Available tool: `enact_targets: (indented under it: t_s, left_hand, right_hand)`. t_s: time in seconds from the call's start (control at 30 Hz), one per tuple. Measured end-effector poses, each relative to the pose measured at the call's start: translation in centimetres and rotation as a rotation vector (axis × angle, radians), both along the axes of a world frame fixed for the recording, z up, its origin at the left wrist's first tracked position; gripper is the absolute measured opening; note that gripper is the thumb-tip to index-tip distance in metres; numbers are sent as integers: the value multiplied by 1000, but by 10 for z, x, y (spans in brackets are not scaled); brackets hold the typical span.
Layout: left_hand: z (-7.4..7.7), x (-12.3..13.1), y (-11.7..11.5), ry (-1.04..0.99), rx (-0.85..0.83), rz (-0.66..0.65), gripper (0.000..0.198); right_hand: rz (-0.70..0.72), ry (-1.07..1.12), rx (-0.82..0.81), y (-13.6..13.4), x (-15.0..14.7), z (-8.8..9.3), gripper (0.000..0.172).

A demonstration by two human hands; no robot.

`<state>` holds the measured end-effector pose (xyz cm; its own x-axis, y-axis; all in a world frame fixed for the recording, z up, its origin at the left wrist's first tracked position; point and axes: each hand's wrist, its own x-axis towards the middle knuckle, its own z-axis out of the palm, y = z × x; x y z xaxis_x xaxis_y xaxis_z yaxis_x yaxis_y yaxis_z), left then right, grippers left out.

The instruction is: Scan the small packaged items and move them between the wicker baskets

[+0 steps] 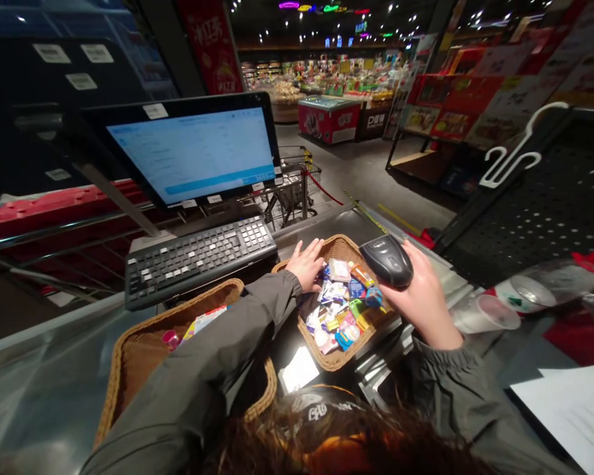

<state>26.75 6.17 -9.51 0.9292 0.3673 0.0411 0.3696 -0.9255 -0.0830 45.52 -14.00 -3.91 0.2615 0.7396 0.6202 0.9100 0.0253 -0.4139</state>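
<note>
In the head view, my right hand [423, 297] is wrapped around a black barcode scanner [389, 262], held over the right side of a wicker basket [337, 359]. Small packaged items [334, 291] in bright wrappers fill that basket. My left hand [307, 265] lies at the basket's upper left, fingers stretched out, with nothing visible in it; its underside is hidden. Under my left forearm stands a larger wicker basket [121, 369], partly covered by the sleeve. It holds a colourful package [202, 322] and a small pink item [170, 339].
A monitor [198, 155] and black keyboard [200, 260] stand at the left on the metal counter [54, 369]. Cups [490, 313] and papers [569, 409] lie at the right, near a black perforated panel [549, 191]. A shopping cart [297, 181] stands beyond. Someone's head fills the bottom edge.
</note>
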Motion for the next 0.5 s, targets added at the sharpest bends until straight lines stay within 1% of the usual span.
enact_targets:
  t_s: [0.1,0.23,0.37,0.5]
  left_hand:
    - [-13,28,18,31,2,0,73]
    - [-28,58,34,37,-6,-4,78]
    - [-42,78,42,82,-12,0,83]
    - [-55,89,48,112,-28,1,88]
  right_hand:
    - [4,16,-27,4,8,-3,56]
    - [10,33,-16,12,16,-6,51]
    - [14,69,-39,20,24,-8,50]
    - [0,95,-45,24,31,-10,49]
